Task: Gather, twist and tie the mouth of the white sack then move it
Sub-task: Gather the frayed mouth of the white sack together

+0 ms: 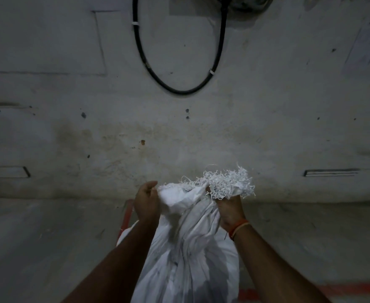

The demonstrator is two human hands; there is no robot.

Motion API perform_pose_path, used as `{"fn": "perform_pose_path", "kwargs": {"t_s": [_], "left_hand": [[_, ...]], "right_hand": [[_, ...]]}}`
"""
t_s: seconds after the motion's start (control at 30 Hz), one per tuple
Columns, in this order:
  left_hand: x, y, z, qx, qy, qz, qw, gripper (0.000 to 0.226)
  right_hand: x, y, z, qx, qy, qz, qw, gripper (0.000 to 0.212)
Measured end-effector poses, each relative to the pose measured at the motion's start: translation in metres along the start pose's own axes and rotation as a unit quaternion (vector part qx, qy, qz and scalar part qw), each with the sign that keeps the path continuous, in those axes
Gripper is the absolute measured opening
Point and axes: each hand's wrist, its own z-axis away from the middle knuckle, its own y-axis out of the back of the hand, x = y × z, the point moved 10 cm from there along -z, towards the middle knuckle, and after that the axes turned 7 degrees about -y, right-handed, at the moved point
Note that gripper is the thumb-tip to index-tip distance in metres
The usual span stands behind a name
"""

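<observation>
The white sack [188,248] stands upright on the floor [48,248] between the person's forearms, close below the camera, with the stained wall [179,132] just beyond it. Its cloth runs up in long folds to the mouth, which suggests the gathering is well along. The left hand [146,202] is closed on the left side of the mouth, pinching a fold of cloth; the right hand [230,209] is clamped on the right side, just under the frayed edge [227,182], whose loose white threads spill out above the fist. The two hands sit apart, with a hump of cloth between them, so the mouth is bunched but not yet drawn into one neck. Holding it high probably keeps the contents down while the slack is collected. No twist or knot shows yet. Beyond the sack, a black cable [179,90] loops down the wall.
</observation>
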Motion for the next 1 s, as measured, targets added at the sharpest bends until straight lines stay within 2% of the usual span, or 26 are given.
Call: {"fn": "perform_pose_path", "kwargs": {"t_s": [0.1, 0.17, 0.2, 0.23, 0.3, 0.37, 0.4, 0.47, 0.67, 0.73, 0.77, 0.8, 0.83, 0.87, 0.9, 0.93, 0.97, 1.0], "left_hand": [[-0.035, 0.003, 0.012, 0.039, 0.123, 0.033, 0.991, 0.019], [-0.05, -0.008, 0.021, -0.008, 0.211, 0.1, 0.972, 0.016], [-0.058, -0.021, 0.03, -0.054, 0.276, 0.163, 0.946, 0.019], [-0.06, -0.033, 0.042, -0.089, 0.341, 0.241, 0.904, 0.025], [-0.064, -0.045, 0.053, -0.088, 0.413, 0.364, 0.83, 0.032], [-0.063, -0.05, 0.053, -0.09, 0.42, 0.423, 0.798, 0.037], [-0.062, -0.052, 0.049, -0.1, 0.411, 0.432, 0.796, 0.039], [-0.067, -0.051, 0.04, -0.121, 0.388, 0.407, 0.818, 0.041], [-0.087, -0.048, 0.043, -0.17, 0.423, 0.312, 0.834, 0.031], [-0.086, -0.042, 0.04, -0.193, 0.401, 0.237, 0.864, 0.022], [-0.08, -0.034, 0.03, -0.202, 0.339, 0.182, 0.901, 0.014], [-0.069, -0.022, 0.013, -0.197, 0.222, 0.092, 0.951, 0.015], [-0.052, -0.015, 0.005, -0.189, 0.127, 0.047, 0.973, 0.026], [-0.04, -0.017, -0.001, -0.203, 0.021, 0.015, 0.979, 0.037], [-0.03, -0.02, 0.0, -0.228, -0.047, -0.013, 0.973, 0.043], [-0.02, -0.022, 0.001, -0.233, -0.078, -0.005, 0.969, 0.049], [-0.023, -0.027, -0.004, -0.224, -0.037, 0.026, 0.974, 0.051], [-0.036, -0.034, -0.005, -0.211, 0.086, 0.101, 0.968, 0.049]], "right_hand": [[0.003, -0.002, 0.0, -0.01, -0.009, 0.002, 1.0, 0.039], [0.003, 0.0, 0.0, -0.01, -0.007, -0.001, 1.0, 0.041], [0.004, 0.001, -0.001, -0.009, -0.007, -0.006, 1.0, 0.044], [0.005, 0.002, -0.001, -0.007, -0.009, -0.01, 1.0, 0.048], [0.006, 0.004, -0.001, -0.005, -0.013, -0.013, 1.0, 0.051], [0.006, 0.006, -0.001, -0.004, -0.021, -0.015, 1.0, 0.057], [0.008, 0.007, -0.001, -0.003, -0.027, -0.015, 1.0, 0.062], [0.01, 0.009, -0.001, -0.002, -0.034, -0.012, 0.999, 0.067], [0.012, 0.011, 0.0, -0.006, -0.035, -0.017, 0.999, 0.046], [0.014, 0.013, -0.001, -0.01, -0.039, -0.017, 0.999, 0.044], [0.014, 0.014, -0.001, -0.011, -0.04, -0.015, 0.999, 0.045], [0.013, 0.014, 0.0, -0.014, -0.04, -0.009, 0.999, 0.046], [0.012, 0.015, 0.001, -0.018, -0.039, -0.004, 0.999, 0.044], [0.011, 0.016, 0.002, -0.02, -0.039, 0.001, 0.999, 0.042], [0.01, 0.018, 0.003, -0.019, -0.038, 0.004, 0.999, 0.042], [0.009, 0.02, 0.003, -0.016, -0.038, 0.009, 0.999, 0.043], [0.007, 0.023, 0.003, -0.011, -0.037, 0.011, 0.999, 0.045], [0.006, 0.027, 0.003, -0.007, -0.037, 0.014, 0.999, 0.046]]}}
